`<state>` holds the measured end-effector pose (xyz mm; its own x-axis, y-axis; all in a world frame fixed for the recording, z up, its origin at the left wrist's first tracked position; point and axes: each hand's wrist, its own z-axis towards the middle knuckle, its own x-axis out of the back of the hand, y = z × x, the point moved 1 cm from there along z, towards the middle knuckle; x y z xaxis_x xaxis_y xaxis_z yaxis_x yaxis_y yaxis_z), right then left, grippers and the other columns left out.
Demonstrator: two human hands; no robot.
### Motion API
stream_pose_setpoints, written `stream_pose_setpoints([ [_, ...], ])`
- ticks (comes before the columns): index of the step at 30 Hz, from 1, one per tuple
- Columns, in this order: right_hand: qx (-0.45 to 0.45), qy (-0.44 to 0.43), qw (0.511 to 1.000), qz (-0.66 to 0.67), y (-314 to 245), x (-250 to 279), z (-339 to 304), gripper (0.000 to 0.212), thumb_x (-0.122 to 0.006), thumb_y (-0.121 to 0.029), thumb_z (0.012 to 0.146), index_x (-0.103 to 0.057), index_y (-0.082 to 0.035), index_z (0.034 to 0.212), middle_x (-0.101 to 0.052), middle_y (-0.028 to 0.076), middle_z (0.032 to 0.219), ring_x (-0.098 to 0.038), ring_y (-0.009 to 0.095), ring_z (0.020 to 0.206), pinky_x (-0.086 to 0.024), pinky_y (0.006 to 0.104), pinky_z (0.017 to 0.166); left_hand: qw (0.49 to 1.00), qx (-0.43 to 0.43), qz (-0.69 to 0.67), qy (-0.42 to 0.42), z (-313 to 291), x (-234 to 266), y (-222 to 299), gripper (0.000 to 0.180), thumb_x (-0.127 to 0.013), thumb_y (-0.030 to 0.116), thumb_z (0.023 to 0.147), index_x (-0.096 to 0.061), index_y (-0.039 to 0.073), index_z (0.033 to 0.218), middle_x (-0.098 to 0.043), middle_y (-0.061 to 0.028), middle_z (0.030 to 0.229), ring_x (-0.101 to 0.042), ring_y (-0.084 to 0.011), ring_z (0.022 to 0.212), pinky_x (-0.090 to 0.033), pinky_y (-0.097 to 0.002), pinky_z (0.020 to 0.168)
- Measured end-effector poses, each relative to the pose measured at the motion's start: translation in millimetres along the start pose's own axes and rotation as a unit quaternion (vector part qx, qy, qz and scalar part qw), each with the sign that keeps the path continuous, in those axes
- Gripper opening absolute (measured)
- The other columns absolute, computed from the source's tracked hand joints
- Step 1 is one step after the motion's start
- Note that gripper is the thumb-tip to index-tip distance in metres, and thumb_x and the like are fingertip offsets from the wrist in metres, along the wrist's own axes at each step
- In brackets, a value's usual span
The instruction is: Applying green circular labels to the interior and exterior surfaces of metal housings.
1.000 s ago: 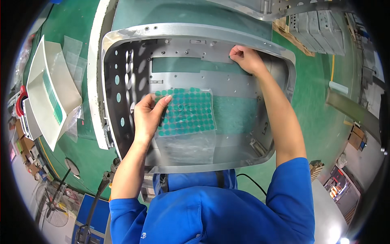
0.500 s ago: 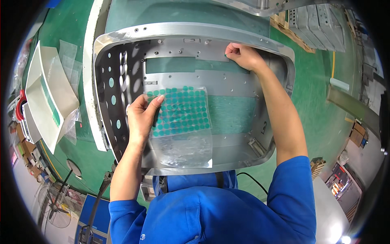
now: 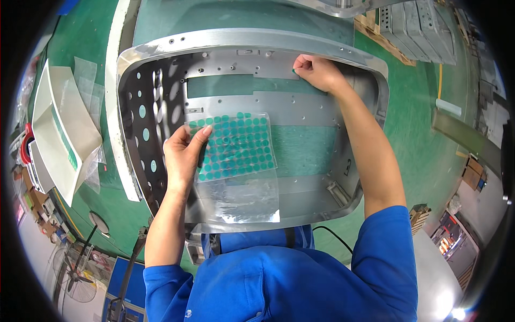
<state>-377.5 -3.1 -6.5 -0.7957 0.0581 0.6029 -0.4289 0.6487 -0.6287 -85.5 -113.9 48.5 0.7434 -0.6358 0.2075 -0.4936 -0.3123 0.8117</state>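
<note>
My left hand (image 3: 181, 156) pinches the left edge of a sheet of round green stickers (image 3: 238, 145), thumb on top. Below the dots, clear wrinkled plastic film (image 3: 241, 203) hangs toward the near rim. The sheet is held over the inside of a large metal housing (image 3: 292, 214) with rounded corners. At its far inner wall, right of the middle, my right hand (image 3: 321, 74) has thumb and fingers pinched together. A small green sticker (image 3: 294, 70) peeks out at its fingertips; most of it is hidden.
Small studs and holes line the housing's far side, and its left wall is perforated. A bent white panel (image 3: 64, 131) lies to the left with plastic film. Stacked metal parts (image 3: 416, 32) sit on a wooden pallet at the far right. A fan (image 3: 78, 276) stands at lower left.
The housing and sheet appear slightly farther left in the picture. Both hands keep their grips, and the right hand stays at almost the same spot by the far wall.
</note>
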Motion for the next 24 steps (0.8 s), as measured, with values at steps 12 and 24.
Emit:
stream_pose_setpoints([
  [12, 0.0, 0.013, 1.0, 0.007, 2.2, -2.0, 1.0, 0.009, -0.057, -0.011, 0.072, -0.056, -0.003, 0.076, -0.05, 0.0, 0.065, -0.046, 0.01, 0.062, -0.041, 0.0237, 0.06, 1.0, -0.007, 0.0, -0.002, 0.1, -1.2, 0.5, 0.02, -0.066, 0.02, 0.076, -0.062, 0.002, 0.082, -0.056, 0.0045, 0.062, -0.044, -0.0005, 0.055, -0.033, -0.0154, 0.05],
  [24, -0.02, 0.028, 0.999, 0.011, -1.4, -2.1, -2.2, 0.012, -0.058, -0.013, 0.071, -0.059, -0.003, 0.078, -0.055, 0.002, 0.069, -0.051, 0.011, 0.065, -0.043, 0.0245, 0.064, 1.0, -0.014, 0.011, 0.008, 0.6, -1.8, -2.6, 0.02, -0.067, 0.022, 0.075, -0.062, 0.003, 0.077, -0.051, 0.0065, 0.057, -0.039, -0.0001, 0.052, -0.03, -0.0158, 0.047],
])
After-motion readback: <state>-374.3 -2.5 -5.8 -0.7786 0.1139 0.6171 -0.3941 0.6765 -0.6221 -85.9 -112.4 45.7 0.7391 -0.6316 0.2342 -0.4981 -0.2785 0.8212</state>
